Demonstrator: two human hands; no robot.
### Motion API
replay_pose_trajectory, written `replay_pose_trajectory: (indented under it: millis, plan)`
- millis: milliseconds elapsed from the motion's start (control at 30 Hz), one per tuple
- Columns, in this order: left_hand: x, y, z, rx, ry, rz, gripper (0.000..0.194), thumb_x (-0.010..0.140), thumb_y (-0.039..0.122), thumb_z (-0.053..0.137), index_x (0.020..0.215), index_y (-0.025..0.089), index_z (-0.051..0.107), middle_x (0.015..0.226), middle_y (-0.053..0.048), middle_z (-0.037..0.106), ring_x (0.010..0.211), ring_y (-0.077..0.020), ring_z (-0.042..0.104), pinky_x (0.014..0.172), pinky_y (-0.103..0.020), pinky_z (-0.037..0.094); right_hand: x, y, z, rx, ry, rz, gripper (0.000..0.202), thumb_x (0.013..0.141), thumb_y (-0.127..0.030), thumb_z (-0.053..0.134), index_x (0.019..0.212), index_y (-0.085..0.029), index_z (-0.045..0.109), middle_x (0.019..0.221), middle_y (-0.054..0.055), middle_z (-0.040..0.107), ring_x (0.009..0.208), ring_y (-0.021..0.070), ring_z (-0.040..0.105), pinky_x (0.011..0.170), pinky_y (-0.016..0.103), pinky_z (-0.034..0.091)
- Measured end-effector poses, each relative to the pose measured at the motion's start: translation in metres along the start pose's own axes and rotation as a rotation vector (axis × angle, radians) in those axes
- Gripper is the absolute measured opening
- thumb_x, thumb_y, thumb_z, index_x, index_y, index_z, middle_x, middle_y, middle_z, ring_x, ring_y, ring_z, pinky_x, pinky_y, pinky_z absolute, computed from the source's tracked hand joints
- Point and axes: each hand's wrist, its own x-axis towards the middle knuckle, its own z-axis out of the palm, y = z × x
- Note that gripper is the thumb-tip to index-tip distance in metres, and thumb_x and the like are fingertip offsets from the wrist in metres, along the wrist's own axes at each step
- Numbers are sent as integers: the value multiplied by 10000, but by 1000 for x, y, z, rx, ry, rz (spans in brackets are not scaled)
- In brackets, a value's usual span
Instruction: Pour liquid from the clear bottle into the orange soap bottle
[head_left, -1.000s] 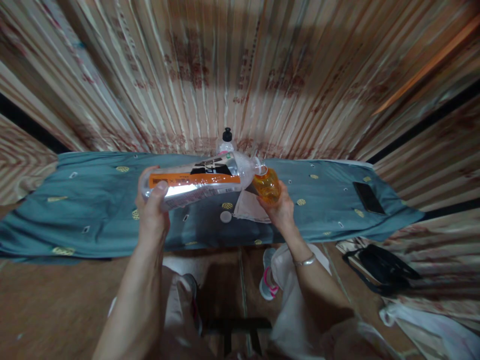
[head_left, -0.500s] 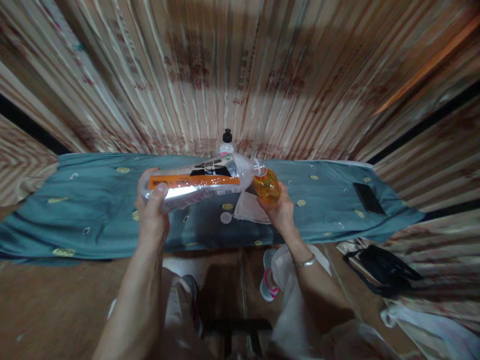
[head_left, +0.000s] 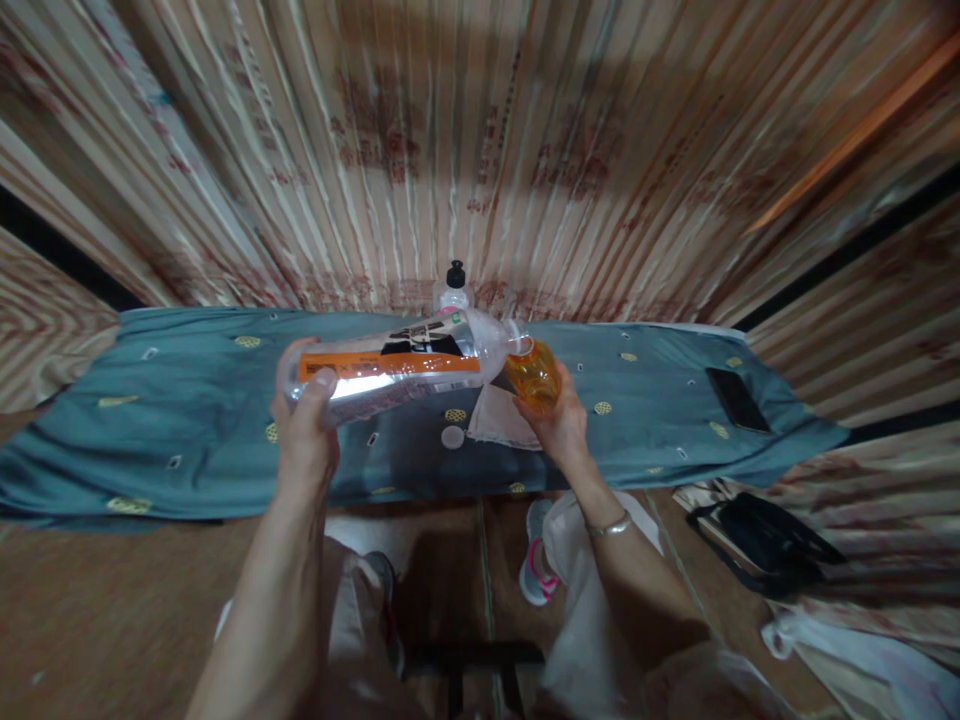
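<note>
My left hand is closed around the base of a large clear plastic bottle with an orange, black and silver label. The bottle lies almost level in the air, its open neck pointing right. At that neck is the mouth of an amber cup-like container, gripped from below by my right hand. Whether liquid passes between them is too blurred to tell. Beneath, on the cloth, lie a round white cap and a pale folded cloth, partly covered by the container and my right hand.
A blue-green patterned cloth covers the long table. Behind the large bottle stands a small bottle with a black top. A black phone lies at the right end. On the floor to the right sits a black bag. Striped curtains hang behind.
Both hands, the bottle and the amber container hold nearly the same position. Only a very slight shift of the whole view shows.
</note>
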Motion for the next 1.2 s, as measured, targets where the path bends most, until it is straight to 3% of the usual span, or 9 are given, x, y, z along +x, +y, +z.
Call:
replay_pose_trajectory:
  millis: [167, 433, 567, 900, 1067, 1200]
  plan:
    - [-1, 2, 1, -21, 9, 1, 664, 524, 507, 954, 1035, 181, 681, 876, -10, 663, 719, -179, 621, 673, -328, 580, 1, -11, -5, 6, -43, 70, 920, 716, -419, 872, 1500, -81, 530, 1411, 247, 726, 1242, 381, 753, 1056, 522, 641]
    - [1, -2, -2, 24, -5, 21, 690, 534, 561, 941, 1055, 188, 686, 897, -10, 656, 747, -182, 616, 689, -321, 555, 2, -20, -10, 30, -58, 95, 824, 704, -318, 903, 1440, -129, 584, 1342, 193, 757, 1181, 352, 777, 1006, 470, 656]
    - [1, -1, 0, -15, 25, -6, 710, 478, 535, 961, 1043, 185, 710, 887, -14, 671, 754, -195, 630, 701, -337, 571, 1, -16, -8, 62, -55, 64, 780, 737, -343, 877, 1433, -149, 583, 1312, 174, 768, 1152, 347, 786, 975, 472, 662]
    - [3, -6, -6, 23, -11, 13, 697, 524, 557, 948, 1085, 212, 722, 930, -10, 671, 771, -204, 654, 709, -351, 594, 1, -15, -7, 25, -26, 58, 797, 710, -361, 884, 1422, -150, 595, 1323, 176, 782, 1134, 326, 789, 956, 445, 668]
    - [5, -9, -10, 86, -44, 33, 709, 616, 597, 907, 1158, 197, 688, 968, -33, 668, 820, -223, 658, 753, -389, 609, 1, -14, -7, 46, -16, 44, 783, 730, -410, 870, 1414, -142, 599, 1313, 182, 783, 1116, 329, 792, 942, 452, 671]
    - [2, -6, -6, 50, -12, 4, 740, 569, 574, 934, 1140, 179, 680, 964, -36, 659, 807, -212, 642, 733, -365, 590, 0, -14, -7, 61, -19, 48, 780, 751, -426, 860, 1427, -148, 586, 1325, 179, 770, 1149, 338, 784, 968, 475, 664]
